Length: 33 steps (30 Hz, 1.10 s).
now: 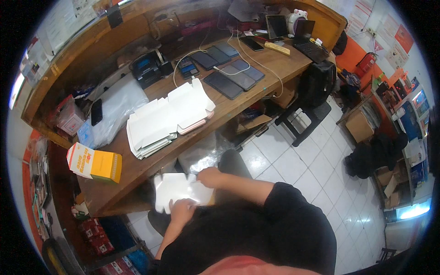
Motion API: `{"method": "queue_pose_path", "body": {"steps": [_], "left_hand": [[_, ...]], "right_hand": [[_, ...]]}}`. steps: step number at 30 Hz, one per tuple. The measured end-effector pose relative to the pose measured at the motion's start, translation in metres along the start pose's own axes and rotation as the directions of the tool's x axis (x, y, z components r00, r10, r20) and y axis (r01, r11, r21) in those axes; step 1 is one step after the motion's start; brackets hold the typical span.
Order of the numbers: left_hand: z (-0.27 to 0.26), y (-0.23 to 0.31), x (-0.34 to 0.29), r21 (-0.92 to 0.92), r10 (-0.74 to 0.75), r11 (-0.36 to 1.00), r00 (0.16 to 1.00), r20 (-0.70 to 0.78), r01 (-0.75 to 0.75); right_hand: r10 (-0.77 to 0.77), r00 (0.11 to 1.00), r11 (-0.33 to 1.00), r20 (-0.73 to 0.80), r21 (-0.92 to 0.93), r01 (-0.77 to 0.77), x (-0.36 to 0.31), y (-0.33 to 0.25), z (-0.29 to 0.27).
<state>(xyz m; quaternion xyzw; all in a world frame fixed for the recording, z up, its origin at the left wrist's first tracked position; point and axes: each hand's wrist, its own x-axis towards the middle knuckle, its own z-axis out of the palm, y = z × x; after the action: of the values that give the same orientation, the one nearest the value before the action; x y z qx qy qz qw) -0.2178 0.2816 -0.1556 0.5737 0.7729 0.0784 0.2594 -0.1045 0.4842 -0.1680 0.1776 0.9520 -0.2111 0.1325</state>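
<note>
A white die-cut cardboard box blank (172,189) lies in my lap below the table's front edge, with a glossy face up. My right hand (210,178) is closed at its far right edge, with the fingers curled. At the near edge, my left hand (182,211) holds the blank, its thumb and fingers resting on the surface. On the table just beyond is a stack of similar white blanks (169,114). A folded yellow, orange and white carton (95,163) stands at the table's left end.
The wooden table (256,96) carries several phones (223,85), white cables, a black printer-like device (150,68), a plastic-wrapped bundle (117,103) and a laptop (312,48). A black chair (311,101) stands right of the table. Shelves line the right wall; red packs (95,236) sit lower left.
</note>
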Motion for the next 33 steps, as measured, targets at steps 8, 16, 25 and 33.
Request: {"method": "queue_pose_path", "body": {"steps": [8, 16, 25, 33], "left_hand": [[0.001, -0.025, 0.024, -0.939, -0.337, -0.284, 0.897, 0.288, 0.195], [0.021, -0.021, 0.03, -0.959, -0.49, 0.273, 0.849, -0.2, -0.069], [0.014, -0.013, 0.027, -0.81, -0.484, 0.578, 0.759, -0.436, -0.097], [0.009, 0.017, 0.02, -0.859, -0.505, 0.488, 0.753, -0.421, -0.153]], "right_hand": [[-0.277, 0.894, 0.953, -0.351, 0.016, 0.301, -0.023, -0.039, -0.024], [0.102, 0.902, 0.927, -0.42, 0.369, 0.066, -0.006, -0.045, -0.008], [0.231, 0.93, 0.468, -0.285, 0.871, 0.151, -0.019, -0.08, 0.005], [0.148, 0.843, 0.759, -0.518, 0.606, 0.239, -0.017, -0.086, 0.012]]}}
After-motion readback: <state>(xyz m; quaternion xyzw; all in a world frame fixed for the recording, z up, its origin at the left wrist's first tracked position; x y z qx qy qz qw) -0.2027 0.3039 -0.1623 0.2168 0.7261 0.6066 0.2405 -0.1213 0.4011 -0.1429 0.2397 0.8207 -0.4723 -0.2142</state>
